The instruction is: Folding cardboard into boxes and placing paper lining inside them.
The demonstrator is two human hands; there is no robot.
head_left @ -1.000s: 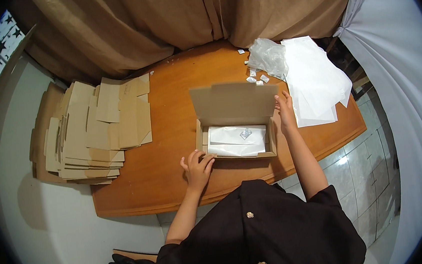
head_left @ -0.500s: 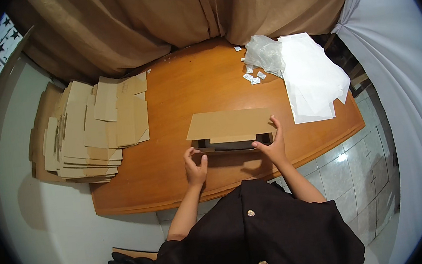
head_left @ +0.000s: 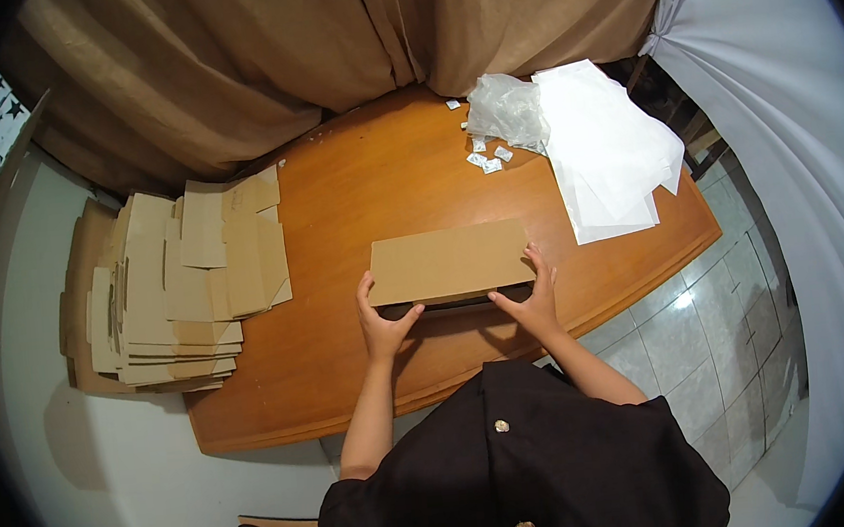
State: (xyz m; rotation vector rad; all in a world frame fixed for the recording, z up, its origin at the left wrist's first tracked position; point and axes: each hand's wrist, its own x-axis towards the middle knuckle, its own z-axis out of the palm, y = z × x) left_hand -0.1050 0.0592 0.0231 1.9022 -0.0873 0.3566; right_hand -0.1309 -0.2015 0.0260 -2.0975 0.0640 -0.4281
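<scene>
Two hands are on the cardboard box (head_left: 449,262), which sits on the wooden surface (head_left: 356,194) close to its near edge, right in front of the person in the dark buttoned top (head_left: 515,466). Left hand (head_left: 383,322) grips the box's near left corner, thumb up along the side, fingers (head_left: 399,326) curled against the front wall. Right hand (head_left: 530,294) takes the near right corner, fingers (head_left: 538,261) spread over the lid's edge, thumb tucked under along the front. The lid lies flat across the top, and a dark slit shows beneath it on the near side.

Left of the box, well apart, a stack of flat cardboard blanks (head_left: 168,286) overhangs the surface's left end. Beyond the box to the right, sheets of white paper (head_left: 609,162) fan out, with a crumpled clear plastic bag (head_left: 507,110) just beside them and a few small white packets (head_left: 488,157) scattered near it. Farthest back, tan curtains (head_left: 322,41) hang behind the surface.
</scene>
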